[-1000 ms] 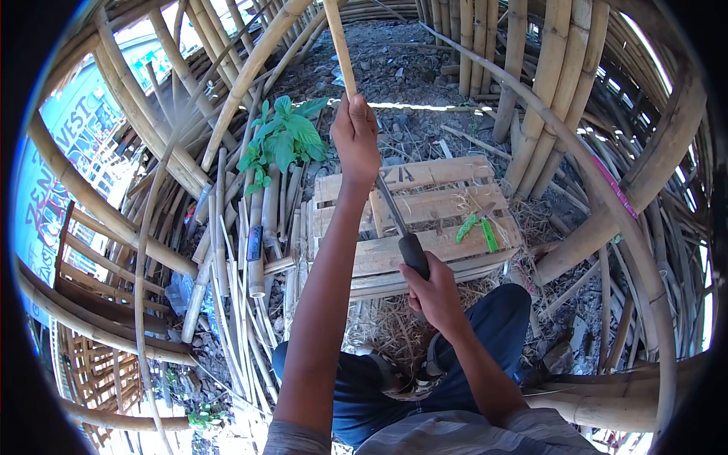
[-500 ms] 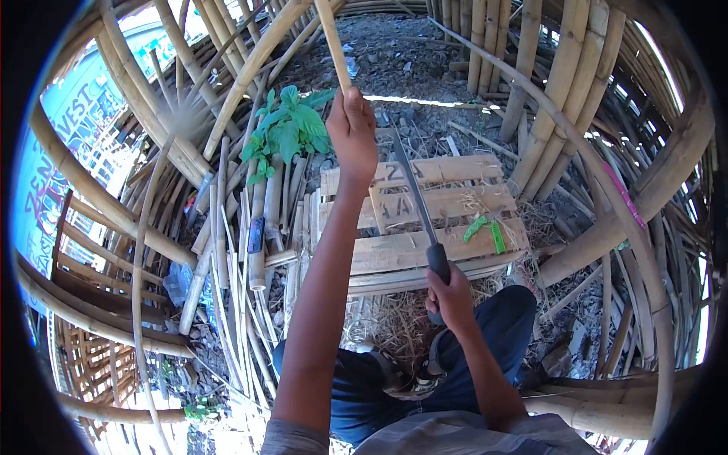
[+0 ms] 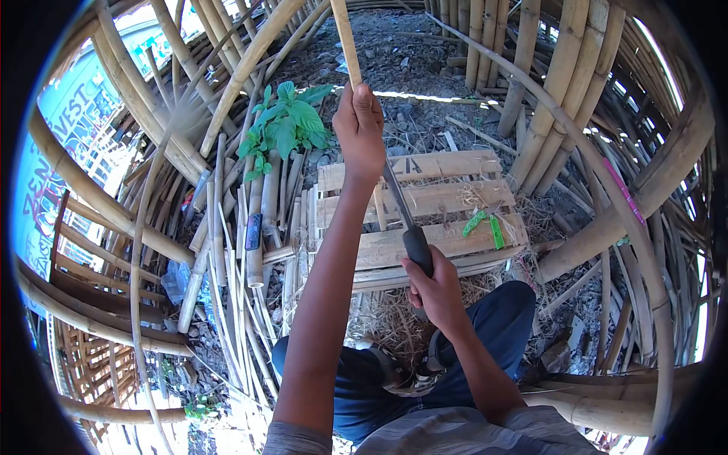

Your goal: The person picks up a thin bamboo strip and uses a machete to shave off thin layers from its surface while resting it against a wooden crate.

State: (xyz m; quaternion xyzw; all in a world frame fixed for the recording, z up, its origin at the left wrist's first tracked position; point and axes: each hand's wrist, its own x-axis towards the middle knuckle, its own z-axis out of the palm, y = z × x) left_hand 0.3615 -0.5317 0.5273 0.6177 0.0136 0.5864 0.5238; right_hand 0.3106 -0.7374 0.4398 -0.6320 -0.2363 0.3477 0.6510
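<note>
My left hand is raised over the far side of a wooden slatted crate, its fingers wrapped round a pale bamboo strip. The strip's upper part rises away from me, and its lower end shows beneath my wrist against the slats. A machete with a long dark blade is gripped by its black handle in my right hand, just off the crate's near edge. The blade slants up and left, and its tip is hidden behind my left hand and wrist.
Two bright green pieces lie on the crate's right side among shavings. A leafy plant grows at the left beside piled bamboo sticks, where a dark phone-like object rests. Bamboo poles stand around, and a curved pole arches at the right.
My right hand has moved left and slightly up, bringing the machete blade across behind my left hand and the strip. My left hand has shifted a little to the right.
</note>
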